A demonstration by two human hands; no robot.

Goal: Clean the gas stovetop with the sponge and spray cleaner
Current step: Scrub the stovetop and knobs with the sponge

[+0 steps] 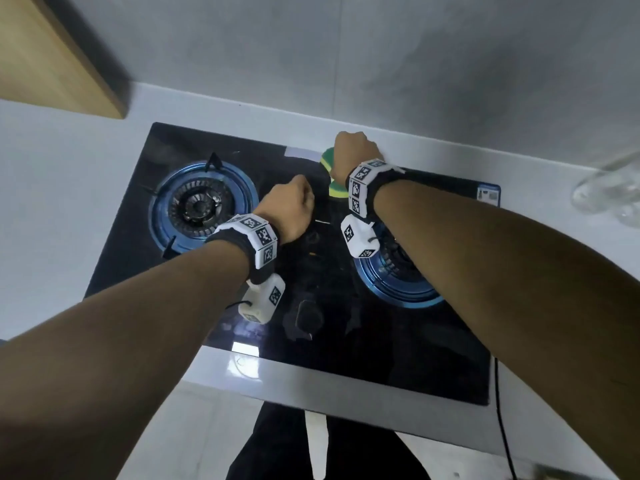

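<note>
Head view, looking down on a black glass gas stovetop (221,147) that is being shown set into a white worktop (69,202). A green-and-yellow sponge (330,164) is being gripped by the right hand (356,150) just above the centre of the frame, at the rear edge of the stovetop between the two burners; the fingers are being curled down over the sponge, so that only its left side is being shown. The left hand (289,211) is being held as a closed fist near the middle of the frame, just beside and below the sponge; whether anything is being held inside it cannot be told. A blue-ringed left burner (201,206) is being displayed in full at centre left, while the right burner (398,282) is being partly covered by the right forearm. Each wrist is being encircled by a black band bearing white marker blocks (258,240). A control knob (306,315) is being seen on the stovetop towards its front edge, below the left hand. A wooden cabinet (52,57) is being shown at the upper left of the frame, a blurred clear glass object (606,188) at the right edge, and a black cable (502,427) at the lower right. The spray cleaner cannot be identified.
</note>
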